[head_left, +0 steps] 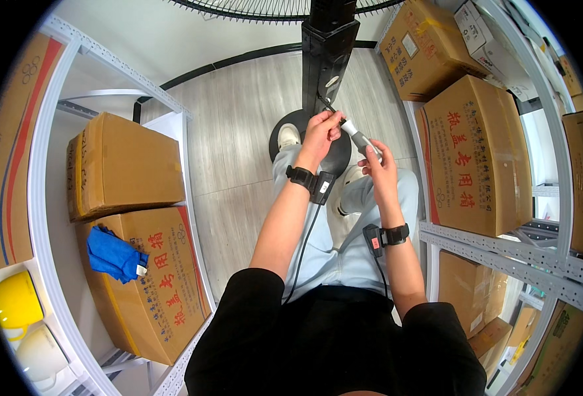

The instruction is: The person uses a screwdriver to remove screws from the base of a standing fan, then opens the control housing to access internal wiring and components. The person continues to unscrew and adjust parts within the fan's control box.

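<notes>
White-and-grey tool (361, 138): holding in right grip (382, 165), pinching black cord (327, 103) in left grip (321, 134); best to steady both, leaving cord slack beside fan post (328, 56).

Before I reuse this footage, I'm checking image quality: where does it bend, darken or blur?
Head view: corners fall to black; the left rack's white metal upright bows outward; light looks bright and fairly even across the wood-look floor; the right hand and gray-and-white handheld tool show no obvious blur.
</notes>
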`<state>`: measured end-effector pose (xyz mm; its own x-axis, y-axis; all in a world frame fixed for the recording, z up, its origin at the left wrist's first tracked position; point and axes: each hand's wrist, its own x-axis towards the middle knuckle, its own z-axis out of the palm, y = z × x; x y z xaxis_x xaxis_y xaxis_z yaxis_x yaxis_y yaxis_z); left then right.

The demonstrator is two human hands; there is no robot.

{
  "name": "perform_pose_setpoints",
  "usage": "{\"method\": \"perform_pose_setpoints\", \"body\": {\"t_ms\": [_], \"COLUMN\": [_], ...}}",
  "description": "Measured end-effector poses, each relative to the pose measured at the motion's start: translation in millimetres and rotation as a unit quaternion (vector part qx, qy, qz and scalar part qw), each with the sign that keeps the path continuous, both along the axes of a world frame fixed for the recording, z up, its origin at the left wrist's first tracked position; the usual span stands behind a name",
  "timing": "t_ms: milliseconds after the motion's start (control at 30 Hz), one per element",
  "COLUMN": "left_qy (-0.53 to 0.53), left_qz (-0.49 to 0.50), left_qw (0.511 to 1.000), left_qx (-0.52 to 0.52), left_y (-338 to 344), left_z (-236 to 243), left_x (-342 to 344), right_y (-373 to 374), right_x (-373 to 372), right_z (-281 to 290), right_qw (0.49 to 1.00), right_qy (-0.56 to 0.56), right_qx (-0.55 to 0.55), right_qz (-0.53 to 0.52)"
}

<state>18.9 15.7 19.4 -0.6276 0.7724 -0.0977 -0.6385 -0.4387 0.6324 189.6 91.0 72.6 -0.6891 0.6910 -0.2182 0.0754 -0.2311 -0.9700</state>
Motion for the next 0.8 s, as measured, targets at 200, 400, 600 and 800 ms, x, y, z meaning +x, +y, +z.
{"method": "perform_pose_setpoints", "body": {"t_ms": [200,400,600,800], "left_qy": [-0.034,0.052,-0.022,0.036], "left_qz": [-0.009,0.018,-0.014,0.03], "left_qw": [0.999,0.997,1.0,0.997], "left_qx": [-0.006,-0.053,0.01,-0.064], "left_y": [0,0,0,3], "left_z": [12,-1,9,2], "left_x": [5,2,6,5], "right_y": [6,-1,8,2], "right_x": [2,-2,0,-3], "right_z": [-5,-2,-2,-3], "right_qw": [1.0,1.0,0.995,1.0], "right_qy": [-0.004,0.009,0.031,0.011], "right_qx": [-0.021,0.01,-0.097,0.022], "right_qz": [-0.003,-0.022,0.013,0.0]}}
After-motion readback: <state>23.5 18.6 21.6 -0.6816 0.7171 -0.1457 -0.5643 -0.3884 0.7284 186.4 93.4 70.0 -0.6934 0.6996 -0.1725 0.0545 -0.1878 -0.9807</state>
